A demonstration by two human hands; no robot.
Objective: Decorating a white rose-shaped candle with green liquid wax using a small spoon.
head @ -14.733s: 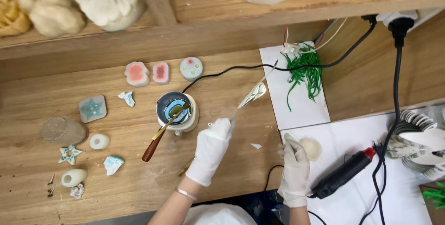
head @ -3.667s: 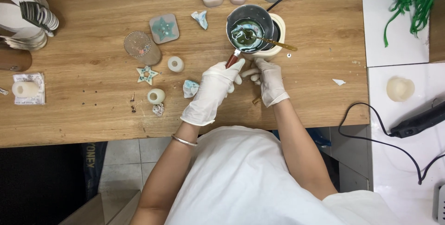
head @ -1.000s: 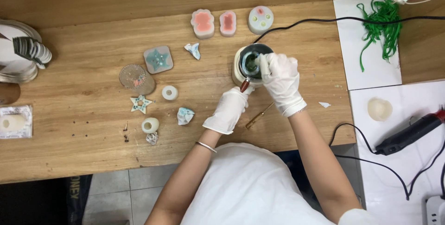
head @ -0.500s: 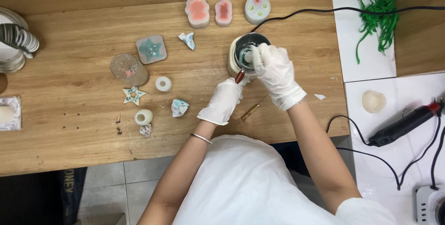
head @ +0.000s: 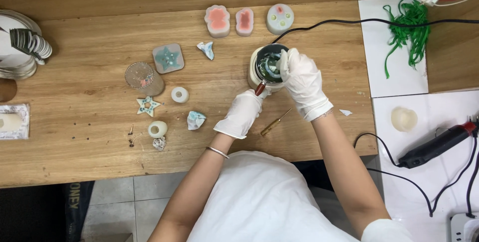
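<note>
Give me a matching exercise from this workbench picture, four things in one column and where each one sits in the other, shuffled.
Things:
1. green cord
2. pot
3. star mould
4. black tool

Places:
A. white surface, lower right
B. wooden bench, left of the pot
C. white sheet, upper right
D. under the right hand

Pairs: 1-C, 2-D, 3-B, 4-A

Green raffia bundle (head: pixel 406 27), pink moulds (head: pixel 217 21), star mould (head: pixel 168 58), black rotary tool (head: pixel 435 144), brass pick (head: pixel 275 122)
</note>
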